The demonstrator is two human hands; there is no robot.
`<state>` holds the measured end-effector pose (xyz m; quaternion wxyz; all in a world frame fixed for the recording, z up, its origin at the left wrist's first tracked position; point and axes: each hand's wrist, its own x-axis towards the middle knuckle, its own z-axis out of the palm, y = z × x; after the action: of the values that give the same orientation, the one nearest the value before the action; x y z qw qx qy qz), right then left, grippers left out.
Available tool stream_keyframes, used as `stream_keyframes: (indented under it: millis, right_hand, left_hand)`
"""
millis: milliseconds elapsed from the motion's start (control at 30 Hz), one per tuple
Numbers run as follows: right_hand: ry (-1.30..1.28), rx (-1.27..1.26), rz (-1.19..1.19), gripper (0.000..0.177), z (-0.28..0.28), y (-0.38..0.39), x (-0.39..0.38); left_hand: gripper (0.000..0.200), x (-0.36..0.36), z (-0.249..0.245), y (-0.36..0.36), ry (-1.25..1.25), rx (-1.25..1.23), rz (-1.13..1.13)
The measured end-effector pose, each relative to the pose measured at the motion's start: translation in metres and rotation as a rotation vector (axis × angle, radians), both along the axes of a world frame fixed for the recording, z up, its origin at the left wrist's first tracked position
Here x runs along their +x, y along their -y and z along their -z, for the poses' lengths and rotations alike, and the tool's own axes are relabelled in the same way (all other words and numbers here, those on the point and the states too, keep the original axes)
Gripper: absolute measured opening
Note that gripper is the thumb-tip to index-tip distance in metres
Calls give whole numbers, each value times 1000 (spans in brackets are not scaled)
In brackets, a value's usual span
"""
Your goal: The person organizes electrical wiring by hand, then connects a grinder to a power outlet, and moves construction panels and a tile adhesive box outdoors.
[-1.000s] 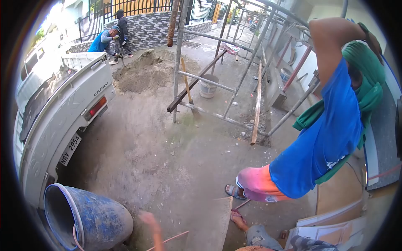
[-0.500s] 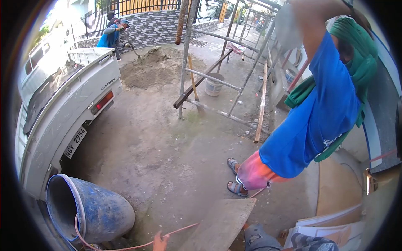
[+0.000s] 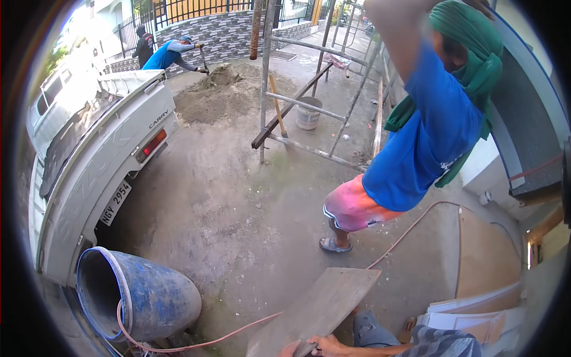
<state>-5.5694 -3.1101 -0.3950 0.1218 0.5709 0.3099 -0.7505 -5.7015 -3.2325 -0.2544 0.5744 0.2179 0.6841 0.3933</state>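
A flat brown board (image 3: 321, 303) slants up from the bottom edge of the head view. My right hand (image 3: 327, 345) is closed on its lower right edge, the forearm reaching in from a striped sleeve. At the near end of the board is my left hand (image 3: 289, 349), its fingers bent against the board and partly cut off by the frame. A thin reddish hose (image 3: 256, 323) passes behind the board and reaches a blue barrel (image 3: 157, 297) lying tilted at the lower left.
A person in a blue shirt (image 3: 410, 154) with raised arms stands at the right. Metal scaffolding (image 3: 315, 107) and a bucket (image 3: 307, 114) are beyond. A white truck (image 3: 113, 160) is at left. Another person (image 3: 166, 56) works at a sand pile (image 3: 223, 89). Panels (image 3: 488, 256) lie lower right.
My left hand has moved right, from beside the hose to the board. My right hand has come into view on the board. The blue-shirted person has shifted left and the far worker bends lower.
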Motion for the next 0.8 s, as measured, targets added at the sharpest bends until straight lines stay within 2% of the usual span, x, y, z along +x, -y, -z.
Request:
stream_keyframes:
  millis: [100,167,200,300,400,500,533,600,633,700,800]
  right_hand:
    - [-11,-90,188,28,-9,-22,7]
    - [-7,-78,264,25,-24,-31,5]
    - [61,-93,277,25,-54,-41,-4]
    - [69,-100,343,23,-62,-47,0]
    - [29,-89,455,17,-72,-57,4]
    - [80,-115,523,16,-62,-69,14]
    - [85,-97,566,14,-65,-74,12]
    - [52,-73,572,15,-63,-81,14]
    - [47,-65,577,16,-60,-81,21]
    - [-57,-66,492,14,-41,-78,35]
    - [-218,-60,369,20,-14,-81,48]
  left_hand:
    - [57,-1,1,5,-162,-23,121]
    - [56,11,37,17,-360,-67,275]
    - [55,13,57,18,-462,-86,351]
    - [55,18,76,2,-418,-137,338]
    - [62,20,93,-16,-415,-230,435]
    - [55,15,68,-42,-631,-169,552]
    - [54,16,76,-47,-650,-153,552]
    - [53,22,97,-54,-687,-132,535]
    - [54,25,92,-61,-678,-126,555]
    - [54,28,85,-80,-664,-103,605]
    - [52,46,92,-95,-719,-7,604]
